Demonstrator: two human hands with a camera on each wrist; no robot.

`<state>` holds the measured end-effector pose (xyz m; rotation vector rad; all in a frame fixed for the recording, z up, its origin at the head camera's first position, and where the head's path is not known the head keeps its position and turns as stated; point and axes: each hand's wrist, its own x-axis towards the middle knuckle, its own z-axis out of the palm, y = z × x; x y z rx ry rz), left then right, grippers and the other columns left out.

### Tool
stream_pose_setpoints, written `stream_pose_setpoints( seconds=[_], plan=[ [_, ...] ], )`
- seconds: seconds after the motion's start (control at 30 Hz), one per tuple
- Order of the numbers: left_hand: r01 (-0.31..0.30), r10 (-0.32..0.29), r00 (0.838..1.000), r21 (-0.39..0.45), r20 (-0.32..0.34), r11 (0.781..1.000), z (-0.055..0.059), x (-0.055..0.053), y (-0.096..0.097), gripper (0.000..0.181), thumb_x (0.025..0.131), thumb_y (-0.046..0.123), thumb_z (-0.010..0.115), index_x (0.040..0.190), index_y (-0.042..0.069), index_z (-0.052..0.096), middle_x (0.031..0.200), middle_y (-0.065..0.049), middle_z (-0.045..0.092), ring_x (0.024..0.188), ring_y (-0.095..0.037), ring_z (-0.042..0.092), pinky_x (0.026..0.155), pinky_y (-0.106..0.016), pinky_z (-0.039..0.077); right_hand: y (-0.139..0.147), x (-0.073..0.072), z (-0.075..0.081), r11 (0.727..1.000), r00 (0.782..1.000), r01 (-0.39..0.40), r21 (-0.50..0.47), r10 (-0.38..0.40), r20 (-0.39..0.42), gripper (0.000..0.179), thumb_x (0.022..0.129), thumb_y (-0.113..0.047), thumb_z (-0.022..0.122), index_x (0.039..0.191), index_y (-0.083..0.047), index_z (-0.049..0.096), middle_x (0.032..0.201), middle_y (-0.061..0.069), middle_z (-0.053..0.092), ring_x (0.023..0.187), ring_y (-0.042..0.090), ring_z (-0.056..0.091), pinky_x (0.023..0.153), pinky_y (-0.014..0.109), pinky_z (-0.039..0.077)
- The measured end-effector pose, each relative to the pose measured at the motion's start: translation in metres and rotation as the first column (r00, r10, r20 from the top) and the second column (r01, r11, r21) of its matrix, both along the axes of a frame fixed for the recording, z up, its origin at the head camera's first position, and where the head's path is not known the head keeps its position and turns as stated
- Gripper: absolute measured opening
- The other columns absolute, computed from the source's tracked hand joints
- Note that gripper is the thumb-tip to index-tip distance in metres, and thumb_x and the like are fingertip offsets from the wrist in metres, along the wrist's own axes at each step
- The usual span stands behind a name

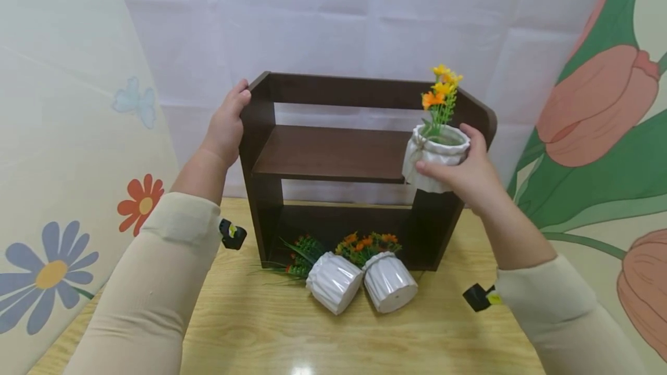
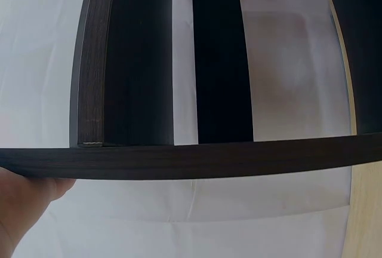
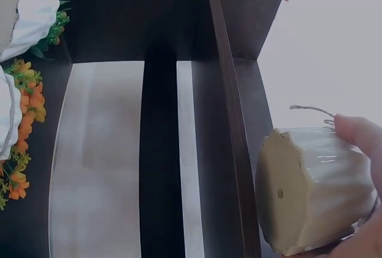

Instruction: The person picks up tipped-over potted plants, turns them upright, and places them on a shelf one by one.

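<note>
A dark brown wooden shelf unit stands upright on the light wood table. My left hand grips the top of its left side panel. My right hand holds a white ribbed pot with yellow and orange flowers, upright, in front of the shelf's right end at middle-shelf height. In the right wrist view the pot's pale base hangs beside the shelf's edge. Two more white pots lie on their sides at the shelf's foot, flowers pointing inward.
White cloth hangs behind the shelf. A flower-printed panel stands at the left and a tulip-printed panel at the right. The table's front part lies below the tipped pots.
</note>
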<state>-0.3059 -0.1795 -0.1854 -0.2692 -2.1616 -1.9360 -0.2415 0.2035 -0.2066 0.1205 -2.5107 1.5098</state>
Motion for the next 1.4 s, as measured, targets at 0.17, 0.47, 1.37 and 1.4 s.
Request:
stream_pose_setpoints(
  seconds=[0.17, 0.47, 1.37, 1.4],
  plan=[
    [-0.003, 0.003, 1.0, 0.005, -0.007, 1.0, 0.0, -0.001, -0.001, 0.057, 0.105, 0.044, 0.022, 0.159, 0.03, 0.011, 0.166, 0.007, 0.006, 0.151, -0.014, 0.006, 0.124, -0.038, 0.009, -0.003, -0.008, 0.003, 0.999, 0.999, 0.036, 0.014, -0.036, -0.017, 0.117, 0.078, -0.036, 0.082, 0.157, -0.019, -0.003, 0.155, 0.02, 0.028, 0.133, 0.033, 0.04, 0.11, 0.048, 0.039],
    [-0.001, 0.001, 1.0, 0.006, -0.005, 1.0, 0.0, 0.0, -0.001, 0.057, 0.104, 0.044, 0.023, 0.159, 0.03, 0.012, 0.166, 0.008, 0.005, 0.151, -0.013, 0.006, 0.124, -0.037, 0.009, -0.008, -0.021, 0.005, 0.995, 0.995, 0.103, 0.016, -0.103, -0.01, 0.118, 0.075, -0.04, 0.083, 0.157, -0.019, 0.0, 0.154, 0.021, 0.031, 0.134, 0.034, 0.04, 0.112, 0.048, 0.037],
    [-0.011, 0.011, 1.0, -0.013, -0.014, 1.0, -0.002, 0.0, -0.002, 0.057, 0.104, 0.044, 0.023, 0.159, 0.03, 0.012, 0.167, 0.008, 0.004, 0.152, -0.014, 0.003, 0.124, -0.041, 0.005, -0.011, -0.055, -0.006, 0.981, 0.981, 0.195, -0.003, -0.195, -0.023, 0.118, 0.073, -0.036, 0.084, 0.157, -0.018, 0.004, 0.154, 0.019, 0.035, 0.136, 0.034, 0.039, 0.114, 0.046, 0.034],
    [-0.011, 0.011, 1.0, -0.01, -0.014, 1.0, -0.002, 0.0, -0.002, 0.057, 0.104, 0.044, 0.023, 0.159, 0.03, 0.012, 0.167, 0.008, 0.005, 0.152, -0.014, 0.003, 0.124, -0.04, 0.006, -0.011, -0.056, -0.007, 0.98, 0.98, 0.198, -0.003, -0.198, -0.023, 0.117, 0.073, -0.036, 0.084, 0.157, -0.018, 0.004, 0.154, 0.019, 0.035, 0.136, 0.034, 0.039, 0.114, 0.046, 0.034]
  ],
)
